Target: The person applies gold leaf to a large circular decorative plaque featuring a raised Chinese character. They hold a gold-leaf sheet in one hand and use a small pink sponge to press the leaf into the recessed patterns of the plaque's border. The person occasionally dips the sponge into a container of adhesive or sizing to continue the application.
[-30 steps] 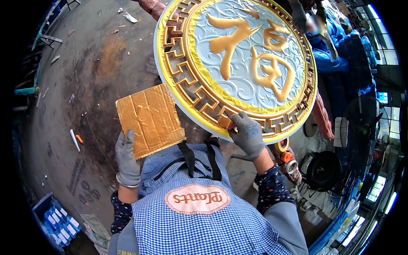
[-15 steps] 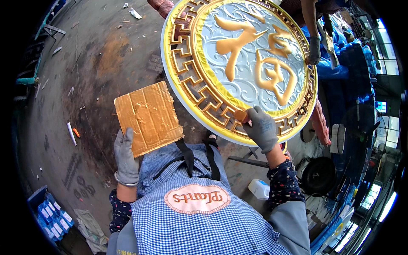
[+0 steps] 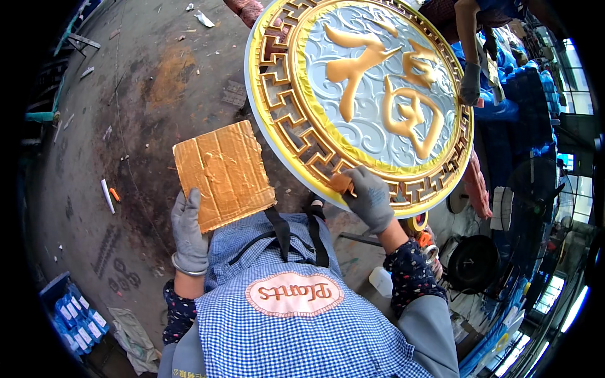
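My left hand [image 3: 188, 236], in a grey glove, grips the lower left edge of a square piece of cardboard [image 3: 227, 173] coated with gold paint. In my gloved right hand [image 3: 370, 200] is a small brownish-gold sponge [image 3: 342, 183], pinched at the near rim of a large round panel [image 3: 315, 69]. Gold fretwork rings the panel, and its pale blue carved middle carries raised gold characters. Yellow masking film [image 3: 343, 146] lines the inner side of the ring. The sponge's contact with the rim is partly hidden by my fingers.
A co-worker's gloved hand [image 3: 470, 84] is at the panel's far right edge. Right of my forearm lie tape rolls [image 3: 417, 222], a white jug [image 3: 380, 281] and a black round basin [image 3: 471, 261]. An orange-handled tool [image 3: 114, 194] lies on the floor at left.
My right hand has moved left along the near rim with the sponge. The co-worker's hand has shifted slightly down the right edge. My left hand still holds the cardboard.
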Available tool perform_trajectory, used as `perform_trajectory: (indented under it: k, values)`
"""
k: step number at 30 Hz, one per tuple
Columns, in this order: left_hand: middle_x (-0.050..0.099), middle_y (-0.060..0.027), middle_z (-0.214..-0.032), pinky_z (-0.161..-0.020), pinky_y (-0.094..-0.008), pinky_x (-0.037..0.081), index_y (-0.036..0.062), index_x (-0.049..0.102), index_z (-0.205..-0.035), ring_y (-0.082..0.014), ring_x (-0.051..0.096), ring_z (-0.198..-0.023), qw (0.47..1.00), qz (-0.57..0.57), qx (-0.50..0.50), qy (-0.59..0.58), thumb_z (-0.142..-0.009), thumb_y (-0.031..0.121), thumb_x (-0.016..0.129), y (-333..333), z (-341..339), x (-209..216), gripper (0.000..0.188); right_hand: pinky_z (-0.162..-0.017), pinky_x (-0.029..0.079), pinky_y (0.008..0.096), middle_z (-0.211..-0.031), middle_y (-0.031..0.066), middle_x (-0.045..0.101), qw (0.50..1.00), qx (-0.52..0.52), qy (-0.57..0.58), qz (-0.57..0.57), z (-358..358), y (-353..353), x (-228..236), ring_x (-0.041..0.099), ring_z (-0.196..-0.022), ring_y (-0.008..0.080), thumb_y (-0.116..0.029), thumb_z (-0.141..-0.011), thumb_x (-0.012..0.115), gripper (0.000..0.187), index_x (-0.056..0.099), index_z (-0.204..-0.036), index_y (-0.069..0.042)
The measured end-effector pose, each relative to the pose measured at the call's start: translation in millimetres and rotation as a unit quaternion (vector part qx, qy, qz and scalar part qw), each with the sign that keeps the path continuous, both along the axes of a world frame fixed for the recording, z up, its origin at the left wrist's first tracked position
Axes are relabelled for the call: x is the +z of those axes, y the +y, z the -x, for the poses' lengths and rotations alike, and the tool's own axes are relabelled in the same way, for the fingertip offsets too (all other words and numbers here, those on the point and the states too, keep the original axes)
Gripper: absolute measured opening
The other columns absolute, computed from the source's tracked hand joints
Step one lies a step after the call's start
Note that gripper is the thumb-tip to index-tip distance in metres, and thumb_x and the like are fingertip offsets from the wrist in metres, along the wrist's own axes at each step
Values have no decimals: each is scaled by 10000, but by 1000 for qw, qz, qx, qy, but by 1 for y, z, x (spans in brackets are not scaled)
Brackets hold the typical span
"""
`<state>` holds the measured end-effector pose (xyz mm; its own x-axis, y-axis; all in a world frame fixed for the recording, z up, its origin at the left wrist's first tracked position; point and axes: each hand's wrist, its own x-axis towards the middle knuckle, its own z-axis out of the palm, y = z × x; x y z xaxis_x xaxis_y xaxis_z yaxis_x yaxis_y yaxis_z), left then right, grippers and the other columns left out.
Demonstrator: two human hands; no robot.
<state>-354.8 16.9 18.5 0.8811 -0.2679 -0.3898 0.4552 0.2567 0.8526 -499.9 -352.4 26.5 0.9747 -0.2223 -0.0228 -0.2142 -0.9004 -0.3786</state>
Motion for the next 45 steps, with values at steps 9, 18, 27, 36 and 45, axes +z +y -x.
perform_trajectory:
  k: [9,18,27,36,45]
  values:
    - [719,-116,-1283,-881,-364,652,-17,579,-1419,-231,758,-1084,1000,0,-5,9,-1098,267,614,2,-2,0,430,-735,580,442,-1033,124,686,999,-29,-13,-12,6,1,-2,728,-880,346,-174,-793,847,376,680,-1119,-87]
    - [720,-114,-1279,-884,-360,644,-19,594,-1403,-227,756,-1070,1000,18,2,15,-1093,258,625,-3,-3,3,418,-717,572,468,-976,129,658,998,-63,-24,-18,-6,10,-1,710,-857,361,-193,-808,822,307,652,-1047,-101]
    - [720,-116,-1279,-881,-360,650,-17,581,-1411,-235,762,-1061,1000,3,15,23,-1092,250,625,2,-4,-1,418,-714,568,482,-949,127,659,996,-80,-13,-23,-14,8,9,705,-844,380,-197,-810,797,283,614,-1003,-100]
    - [730,-119,-1252,-854,-357,659,-15,596,-1386,-235,768,-1047,999,-4,34,22,-1091,253,623,5,-3,-1,398,-690,562,447,-904,116,683,992,-123,-11,-13,-19,-5,19,707,-795,355,-180,-807,837,253,639,-942,-99]
    - [733,-104,-1242,-857,-357,656,-17,605,-1384,-223,767,-1043,999,-1,44,19,-1092,235,615,6,-2,0,386,-705,568,465,-998,117,673,998,-5,-57,4,-49,12,-10,716,-843,368,-184,-819,822,338,650,-1102,-116]
